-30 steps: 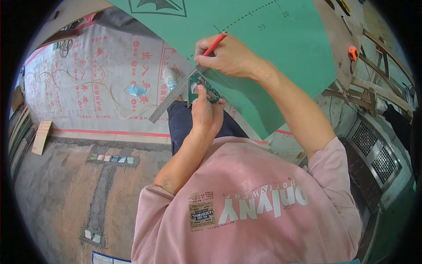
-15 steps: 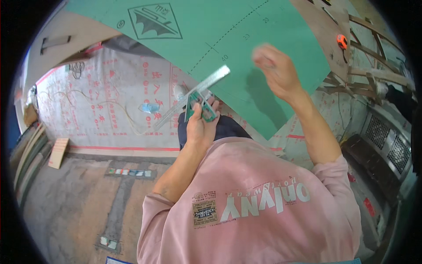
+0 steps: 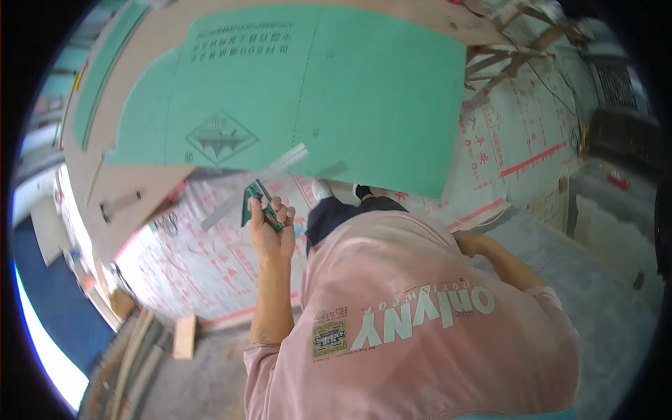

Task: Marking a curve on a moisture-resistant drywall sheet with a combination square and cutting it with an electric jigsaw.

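Note:
My left hand (image 3: 273, 236) is closed around the green head of a combination square (image 3: 255, 194). Its metal blade slants up to the right and overlaps the near edge of a large green board (image 3: 381, 98) in view; whether it touches is unclear. The board has dark printing, a diamond-shaped mark and a dashed line across it. My right hand (image 3: 469, 243) is down against my right hip, beside the pink shirt (image 3: 434, 336). Its fingers are hidden there.
The board lies on a brown sheet (image 3: 143, 210) with a dark handle-like piece (image 3: 120, 206) on it. A narrow green strip (image 3: 105, 77) is at the far left. Wooden trestle legs (image 3: 514, 59) stand beyond the right end. White film with red print (image 3: 217, 269) covers the floor.
My right hand has dropped from above the board to my hip. The left hand still holds the square, now farther left in view. The view has shifted, showing more of the board.

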Action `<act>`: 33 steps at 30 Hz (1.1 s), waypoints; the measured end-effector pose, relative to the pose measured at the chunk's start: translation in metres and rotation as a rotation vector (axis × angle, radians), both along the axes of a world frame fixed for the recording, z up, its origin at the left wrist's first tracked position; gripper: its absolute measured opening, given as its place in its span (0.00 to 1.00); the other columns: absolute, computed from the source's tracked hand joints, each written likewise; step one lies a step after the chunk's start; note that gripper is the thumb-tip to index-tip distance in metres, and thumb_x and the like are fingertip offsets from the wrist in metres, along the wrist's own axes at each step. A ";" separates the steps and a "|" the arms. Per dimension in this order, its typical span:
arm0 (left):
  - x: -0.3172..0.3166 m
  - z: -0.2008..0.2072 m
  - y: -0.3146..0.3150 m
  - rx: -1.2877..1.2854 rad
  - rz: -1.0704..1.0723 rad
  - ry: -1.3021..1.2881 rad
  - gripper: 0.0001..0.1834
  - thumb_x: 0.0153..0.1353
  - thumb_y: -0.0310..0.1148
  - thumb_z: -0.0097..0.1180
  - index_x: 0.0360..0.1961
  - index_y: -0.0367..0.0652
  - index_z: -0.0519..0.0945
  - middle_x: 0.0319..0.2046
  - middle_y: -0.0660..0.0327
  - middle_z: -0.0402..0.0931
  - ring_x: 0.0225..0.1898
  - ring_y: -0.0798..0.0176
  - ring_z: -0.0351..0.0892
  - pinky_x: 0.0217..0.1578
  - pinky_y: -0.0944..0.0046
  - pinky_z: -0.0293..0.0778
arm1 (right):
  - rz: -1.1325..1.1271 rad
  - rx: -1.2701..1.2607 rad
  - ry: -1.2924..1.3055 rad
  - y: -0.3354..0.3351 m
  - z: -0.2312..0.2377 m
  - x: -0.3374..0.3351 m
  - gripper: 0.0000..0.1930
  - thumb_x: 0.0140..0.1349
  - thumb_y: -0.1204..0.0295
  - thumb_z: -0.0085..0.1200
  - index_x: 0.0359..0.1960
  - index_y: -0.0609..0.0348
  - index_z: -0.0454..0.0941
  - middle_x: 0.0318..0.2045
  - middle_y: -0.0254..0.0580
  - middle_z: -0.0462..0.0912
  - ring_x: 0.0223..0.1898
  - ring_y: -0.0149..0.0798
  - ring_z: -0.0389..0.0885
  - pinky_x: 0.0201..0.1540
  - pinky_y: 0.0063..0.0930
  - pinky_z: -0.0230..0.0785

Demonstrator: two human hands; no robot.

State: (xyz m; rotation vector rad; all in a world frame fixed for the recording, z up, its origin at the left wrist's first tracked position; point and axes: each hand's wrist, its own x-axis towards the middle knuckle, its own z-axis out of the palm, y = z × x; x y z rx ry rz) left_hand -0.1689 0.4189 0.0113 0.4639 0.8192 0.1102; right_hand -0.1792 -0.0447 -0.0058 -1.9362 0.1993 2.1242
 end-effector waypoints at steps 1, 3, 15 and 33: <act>0.012 -0.001 0.001 0.000 -0.049 -0.032 0.11 0.73 0.46 0.48 0.43 0.51 0.70 0.26 0.62 0.72 0.21 0.68 0.63 0.30 0.64 0.64 | -0.041 0.107 -0.121 -0.016 -0.035 -0.033 0.23 0.58 0.64 0.56 0.54 0.62 0.76 0.45 0.53 0.82 0.48 0.54 0.81 0.49 0.43 0.72; 0.020 -0.005 0.007 -0.074 -0.149 -0.012 0.11 0.73 0.45 0.47 0.43 0.51 0.70 0.25 0.61 0.72 0.20 0.67 0.63 0.30 0.63 0.63 | -0.112 0.221 -0.277 -0.014 -0.057 -0.069 0.26 0.53 0.64 0.61 0.54 0.62 0.77 0.47 0.53 0.82 0.49 0.52 0.81 0.50 0.43 0.72; 0.061 0.000 -0.040 -0.121 -0.687 -0.111 0.13 0.69 0.46 0.54 0.38 0.49 0.72 0.22 0.60 0.72 0.18 0.66 0.64 0.30 0.62 0.66 | -0.430 -0.125 -0.709 0.040 -0.199 -0.192 0.16 0.58 0.66 0.54 0.43 0.65 0.81 0.40 0.59 0.84 0.42 0.54 0.84 0.45 0.42 0.74; 0.224 -0.002 -0.037 0.124 -0.466 -0.096 0.11 0.72 0.43 0.49 0.40 0.47 0.72 0.27 0.61 0.74 0.22 0.65 0.68 0.33 0.59 0.69 | -0.503 0.325 -0.453 -0.025 -0.127 -0.141 0.15 0.54 0.76 0.61 0.44 0.62 0.79 0.27 0.44 0.83 0.25 0.34 0.79 0.21 0.34 0.67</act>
